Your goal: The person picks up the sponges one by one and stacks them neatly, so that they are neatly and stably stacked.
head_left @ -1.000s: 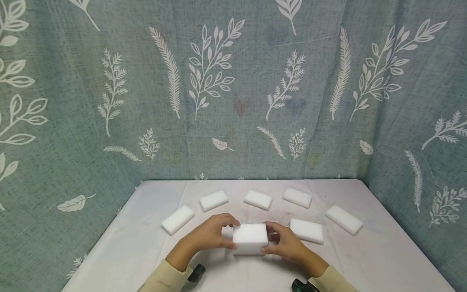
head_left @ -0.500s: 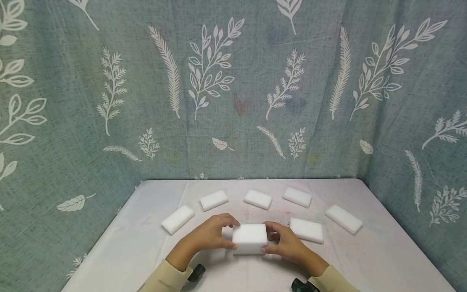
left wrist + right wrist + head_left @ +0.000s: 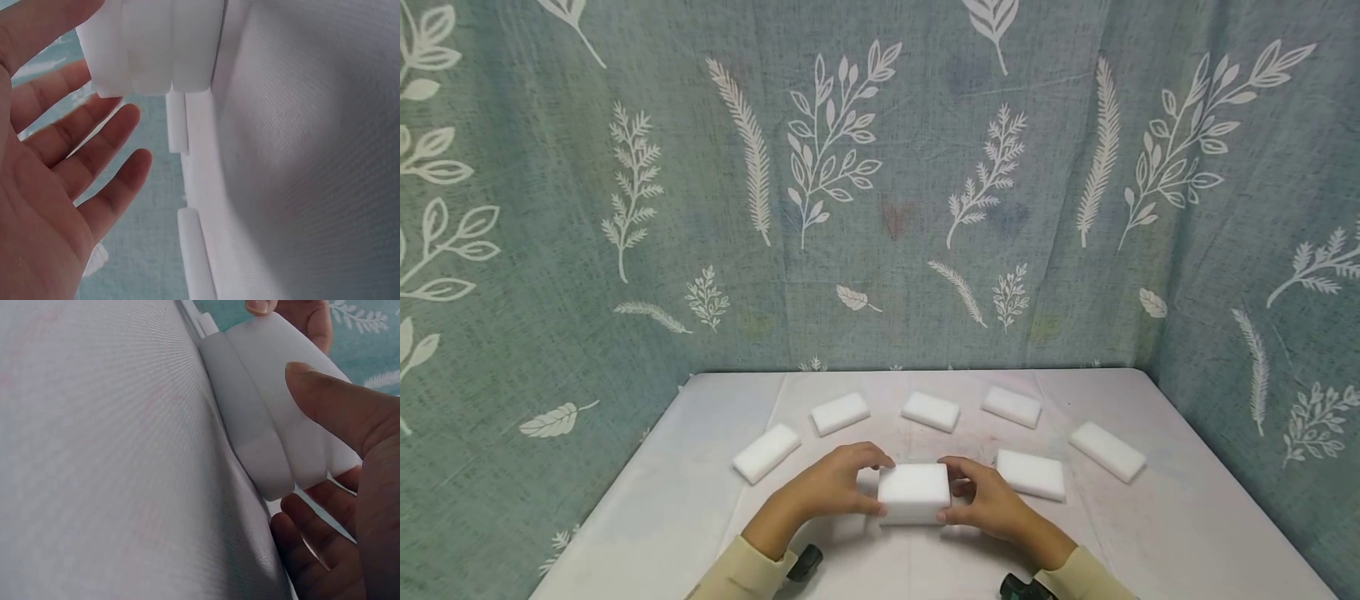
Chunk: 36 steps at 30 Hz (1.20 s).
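Observation:
A stack of three white sponges [image 3: 913, 493] stands on the table just in front of me, their long sides facing me. My left hand [image 3: 837, 479] grips the stack's left end between thumb and fingers. At the right end, my right hand [image 3: 988, 502] holds it the same way. The layers of the sponge stack [image 3: 150, 50] show edge-on in the left wrist view, where the lower fingers spread away from it. In the right wrist view, the right thumb presses the near face of the upper sponges [image 3: 275, 381], and the fingers reach behind.
Several loose white sponges lie flat in an arc behind the stack, from a left one [image 3: 766, 452] to a right one [image 3: 1107, 451]. One sponge [image 3: 1030, 475] lies close to my right hand. A leaf-patterned curtain [image 3: 895, 183] encloses the white table [image 3: 700, 467] at back and sides.

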Available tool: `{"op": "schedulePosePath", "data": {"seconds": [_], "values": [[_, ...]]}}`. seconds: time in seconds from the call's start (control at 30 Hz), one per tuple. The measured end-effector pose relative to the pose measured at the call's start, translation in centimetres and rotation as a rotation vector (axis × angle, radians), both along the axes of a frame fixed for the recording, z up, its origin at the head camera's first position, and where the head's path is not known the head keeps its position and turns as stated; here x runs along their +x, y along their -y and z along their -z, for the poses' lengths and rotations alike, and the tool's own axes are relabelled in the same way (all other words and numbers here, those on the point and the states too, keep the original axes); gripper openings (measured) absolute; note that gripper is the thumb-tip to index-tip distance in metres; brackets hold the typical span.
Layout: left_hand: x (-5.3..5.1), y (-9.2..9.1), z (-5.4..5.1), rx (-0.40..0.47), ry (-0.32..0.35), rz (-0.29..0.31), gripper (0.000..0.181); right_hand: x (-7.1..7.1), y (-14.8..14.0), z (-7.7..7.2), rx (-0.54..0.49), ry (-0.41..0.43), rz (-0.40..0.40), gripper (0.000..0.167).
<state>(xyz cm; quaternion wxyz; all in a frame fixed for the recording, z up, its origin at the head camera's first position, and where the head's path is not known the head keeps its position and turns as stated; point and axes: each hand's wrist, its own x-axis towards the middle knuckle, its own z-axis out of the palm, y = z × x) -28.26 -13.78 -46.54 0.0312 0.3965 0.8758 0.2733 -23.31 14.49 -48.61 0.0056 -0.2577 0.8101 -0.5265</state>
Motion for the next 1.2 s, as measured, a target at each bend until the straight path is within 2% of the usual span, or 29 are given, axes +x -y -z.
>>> {"op": "schedulePosePath", "data": {"seconds": [0.1,0.37,0.53,0.8,0.97,1.07,1.2], "values": [[0.0,0.2,0.0,0.007,-0.002,0.003,0.057,-0.3,-0.1,0.4,-0.006,0.003,-0.006,0.067],[-0.3,1.2,-0.7,0.045,-0.013,-0.007,0.06,-2.1,-0.6,3.5,0.025,-0.007,0.019,0.073],[-0.5,2.2,-1.3,0.057,-0.055,-0.032,0.06,-2.5,-0.9,4.0,0.03,-0.011,0.015,0.074],[-1.0,4.8,-2.2,0.046,-0.017,-0.19,0.062,-2.1,-0.9,3.7,0.019,-0.005,0.004,0.078],[-2.1,6.7,-1.8,0.08,0.001,-0.26,0.061,-2.1,-0.8,3.8,0.013,0.004,0.014,0.077],[-2.6,7.5,-1.5,0.068,-0.007,-0.293,0.059,-2.1,-0.9,3.8,0.021,0.003,0.022,0.077],[-3.0,8.6,-1.3,0.044,0.005,-0.383,0.057,-2.3,-0.9,3.9,0.025,-0.005,0.019,0.078]]}}
